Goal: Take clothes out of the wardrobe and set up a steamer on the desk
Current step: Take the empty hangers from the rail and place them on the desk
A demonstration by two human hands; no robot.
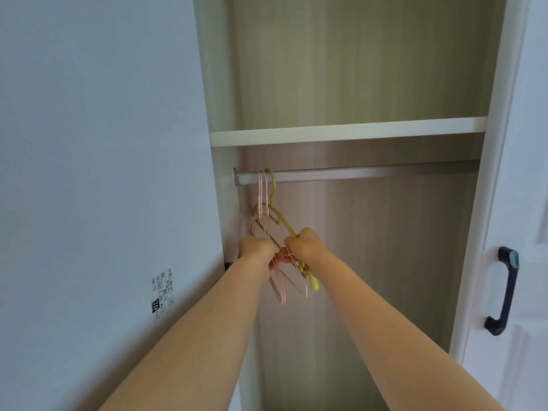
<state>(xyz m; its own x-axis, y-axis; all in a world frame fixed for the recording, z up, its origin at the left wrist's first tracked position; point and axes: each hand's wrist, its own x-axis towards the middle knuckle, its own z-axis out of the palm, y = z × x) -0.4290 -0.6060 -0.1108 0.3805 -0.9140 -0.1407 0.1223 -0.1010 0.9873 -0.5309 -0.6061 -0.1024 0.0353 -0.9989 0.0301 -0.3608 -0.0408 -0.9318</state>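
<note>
The wardrobe (370, 69) stands open, seen from below with both arms stretched up into it. A white shelf (347, 132) crosses it, and just under the shelf runs a pale rail (370, 174). At the rail's left end, close to the bracket, hang several thin pink hangers (261, 188) and one green hanger (273, 185), their hooks side by side over the rail. The hangers tilt out towards the person, their lower ends pulled forward and bunched together.

The left hand (256, 249) has its fingers curled round the pink hangers, holding them below their necks. The right hand (305, 244), just beside it and almost touching, is closed in a fist on the sloping arm of the green hanger; the green tip sticks out below that hand, and the pink ends hang down between the two wrists.

To the right is a white door (527, 203) with a dark handle (504, 292). To the left a pale panel (89, 143) bears a small printed label (161, 292), too blurred to read
</note>
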